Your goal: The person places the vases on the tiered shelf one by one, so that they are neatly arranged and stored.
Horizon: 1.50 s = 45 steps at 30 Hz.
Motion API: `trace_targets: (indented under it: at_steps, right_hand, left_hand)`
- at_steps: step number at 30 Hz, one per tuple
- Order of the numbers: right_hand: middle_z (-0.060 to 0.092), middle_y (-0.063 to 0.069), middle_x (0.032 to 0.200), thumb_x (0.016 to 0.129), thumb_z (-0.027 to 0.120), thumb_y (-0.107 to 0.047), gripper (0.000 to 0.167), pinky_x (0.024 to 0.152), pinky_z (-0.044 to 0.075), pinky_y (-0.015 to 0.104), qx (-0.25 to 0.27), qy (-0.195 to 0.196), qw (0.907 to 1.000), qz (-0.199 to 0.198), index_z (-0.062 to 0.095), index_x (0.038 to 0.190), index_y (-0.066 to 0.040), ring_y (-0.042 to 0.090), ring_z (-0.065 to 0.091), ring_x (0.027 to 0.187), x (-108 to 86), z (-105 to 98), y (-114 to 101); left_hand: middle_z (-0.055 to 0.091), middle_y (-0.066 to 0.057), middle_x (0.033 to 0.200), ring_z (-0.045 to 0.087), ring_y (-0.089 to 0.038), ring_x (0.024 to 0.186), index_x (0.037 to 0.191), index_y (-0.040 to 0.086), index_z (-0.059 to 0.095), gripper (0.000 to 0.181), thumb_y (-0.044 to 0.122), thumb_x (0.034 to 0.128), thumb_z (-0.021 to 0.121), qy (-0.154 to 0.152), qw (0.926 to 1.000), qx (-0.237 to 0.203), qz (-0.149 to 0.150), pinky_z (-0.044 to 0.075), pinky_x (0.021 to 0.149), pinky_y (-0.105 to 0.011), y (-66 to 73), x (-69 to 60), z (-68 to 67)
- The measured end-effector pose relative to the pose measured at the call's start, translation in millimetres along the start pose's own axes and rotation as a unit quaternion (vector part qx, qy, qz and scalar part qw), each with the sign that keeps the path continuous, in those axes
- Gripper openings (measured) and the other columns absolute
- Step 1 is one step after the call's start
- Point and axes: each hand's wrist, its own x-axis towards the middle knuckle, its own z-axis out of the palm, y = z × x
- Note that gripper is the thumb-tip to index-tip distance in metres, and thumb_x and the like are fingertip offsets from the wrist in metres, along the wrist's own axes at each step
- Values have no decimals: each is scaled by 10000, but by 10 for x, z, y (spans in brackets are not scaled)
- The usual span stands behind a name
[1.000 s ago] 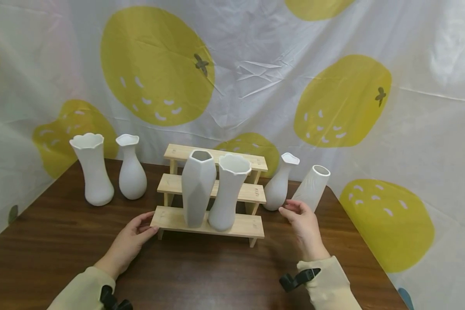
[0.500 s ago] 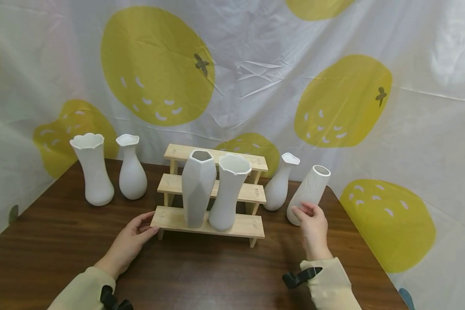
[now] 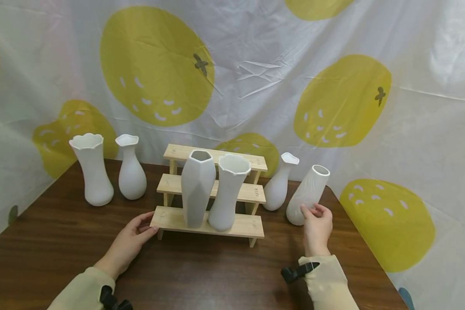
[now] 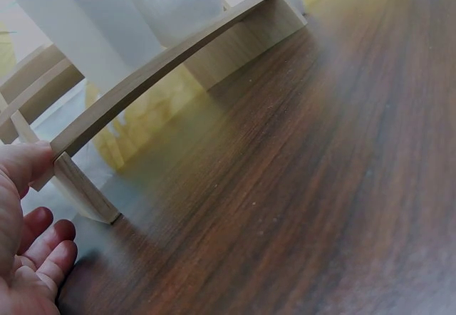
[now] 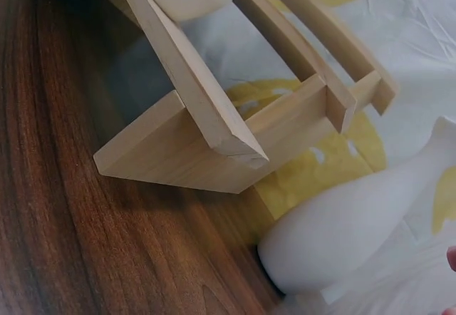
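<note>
My left hand is at the left end of a three-tier wooden stand, thumb against the bottom shelf. In the left wrist view its other fingers hang loosely curled below. Two white vases occupy that shelf: a faceted vase and a scalloped-rim vase. My right hand is in front of a white tapered vase, thumb and fingers loosely bent before its lower body. Whether they touch it cannot be told; only fingertips show in the right wrist view.
Right of the stand is a slender-necked vase. A scalloped vase and another narrow-necked vase stand at the left of the brown table. A fruit-print curtain hangs behind.
My right hand has moved to the right, away from the slender-necked vase and across the front of the tapered vase. The left hand and all the vases stay put.
</note>
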Motion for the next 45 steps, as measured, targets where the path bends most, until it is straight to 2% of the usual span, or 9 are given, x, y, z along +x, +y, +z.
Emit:
trace_targets:
  at_steps: [3, 9, 19, 31, 38, 45]
  right_hand:
    - [482, 79, 995, 826, 756, -141, 533, 719, 378, 248, -53, 133, 9999, -16, 485, 1248, 42, 138, 438, 868, 40, 13, 31]
    - [440, 182, 1192, 797, 784, -146, 619, 851, 357, 301, 16, 391, 9992, 38, 456, 1287, 43, 277, 421, 1088, 113, 79, 49]
    - [382, 188, 1384, 797, 780, -122, 740, 1047, 339, 393, 496, 210, 9971, 543, 364, 1391, 25, 291, 404, 1245, 182, 191, -1]
    - [460, 134, 1331, 771, 763, -8, 743, 1021, 369, 339, 1027, 315, 9919, 674, 374, 1404, -9, 239, 465, 1192, 248, 316, 20]
    - [438, 122, 1364, 765, 749, 39, 783, 1034, 357, 342, 1242, 298, 9894, 697, 346, 1431, -42, 242, 450, 1218, 263, 343, 36]
    - [411, 110, 1393, 746, 765, 51, 826, 1025, 370, 334, 1298, 379, 9874, 819, 325, 1435, -71, 238, 434, 1231, 290, 376, 40]
  left_hand:
    - [358, -183, 1480, 453, -291, 1247, 1474, 52, 327, 670, 370, 953, 602, 3, 10000, -10, 31, 432, 932, -279, -1, -3, -1]
    - [373, -180, 1469, 460, -290, 1238, 1464, 49, 341, 655, 361, 952, 604, 37, 9999, -51, 95, 430, 898, -217, 7, -5, -7]
    - [372, -192, 1467, 454, -299, 1250, 1465, 38, 333, 680, 380, 946, 608, 17, 10000, 21, 27, 430, 949, -306, 20, -6, -3]
    - [363, -192, 1471, 444, -301, 1258, 1468, 35, 321, 693, 387, 944, 609, 19, 10000, -4, -69, 421, 966, -318, 19, -4, -3]
    - [356, -188, 1477, 445, -298, 1257, 1470, 38, 319, 691, 385, 946, 607, -16, 10000, -14, -81, 423, 964, -313, 18, -2, -2]
    - [344, -188, 1486, 439, -302, 1265, 1475, 42, 311, 691, 384, 950, 602, -47, 9999, 25, -113, 406, 994, -374, 24, -6, -8]
